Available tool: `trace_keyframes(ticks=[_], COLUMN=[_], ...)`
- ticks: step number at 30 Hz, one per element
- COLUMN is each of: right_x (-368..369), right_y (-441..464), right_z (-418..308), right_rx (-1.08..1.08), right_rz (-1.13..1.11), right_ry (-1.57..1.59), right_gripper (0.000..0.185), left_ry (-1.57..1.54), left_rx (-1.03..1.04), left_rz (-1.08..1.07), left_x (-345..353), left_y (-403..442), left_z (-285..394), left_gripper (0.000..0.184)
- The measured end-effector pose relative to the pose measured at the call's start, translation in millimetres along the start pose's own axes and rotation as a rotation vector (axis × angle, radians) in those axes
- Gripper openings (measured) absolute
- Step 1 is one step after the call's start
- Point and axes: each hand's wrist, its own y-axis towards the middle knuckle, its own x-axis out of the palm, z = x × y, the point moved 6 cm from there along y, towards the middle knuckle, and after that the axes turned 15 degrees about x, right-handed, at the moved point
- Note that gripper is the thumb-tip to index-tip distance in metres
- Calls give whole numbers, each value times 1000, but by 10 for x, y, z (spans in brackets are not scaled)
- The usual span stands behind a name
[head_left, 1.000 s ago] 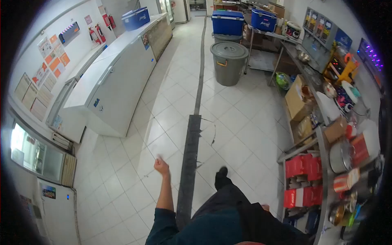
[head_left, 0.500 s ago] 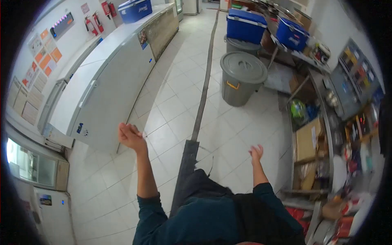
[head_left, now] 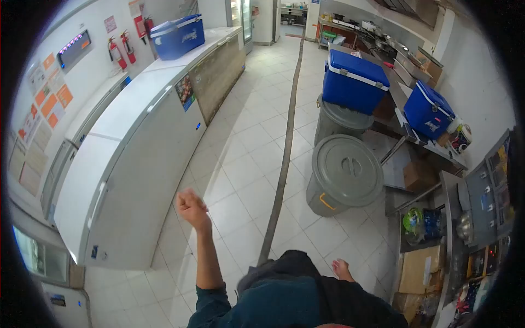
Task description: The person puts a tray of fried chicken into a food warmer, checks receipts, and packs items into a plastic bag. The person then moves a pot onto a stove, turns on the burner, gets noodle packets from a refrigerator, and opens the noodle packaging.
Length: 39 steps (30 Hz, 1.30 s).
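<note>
Where floor (head_left: 243, 186) opens, freezer edge (head_left: 182, 169) alongside, hands (head_left: 192, 210) apart

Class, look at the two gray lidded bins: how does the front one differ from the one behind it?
The front bin has nothing on its lid, while the back bin carries a blue cooler. The front bin's raised lid grip shows; any grip on the back bin is hidden. The front bin partly covers the back bin from view. Both are gray, lidded and upright.
</note>
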Motion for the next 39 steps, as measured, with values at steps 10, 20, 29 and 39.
trace_keyframes(ticks=[10,20,29,39], right_x=[1853,6711,9581,10573], right_y=[496,369,-2649,-4450], right_z=[-1410,-5226,-8188,-8472], right_rx=[-714,-716,-813,-2810], right_rz=[395,109,-2081,-1778], right_ry=[-1300,-42,419,-258], right_gripper=[20,25,7,3], left_ry=[119,28,269,-34], left_rx=[-40,-169,-372,-462], left_rz=[-673,-514,-342,-1305], left_x=[2617,4068,4582,8244], left_y=[449,1889,3095,3374], left_z=[-2930,-5078,-8199,-11181], left_gripper=[31,26,34,28])
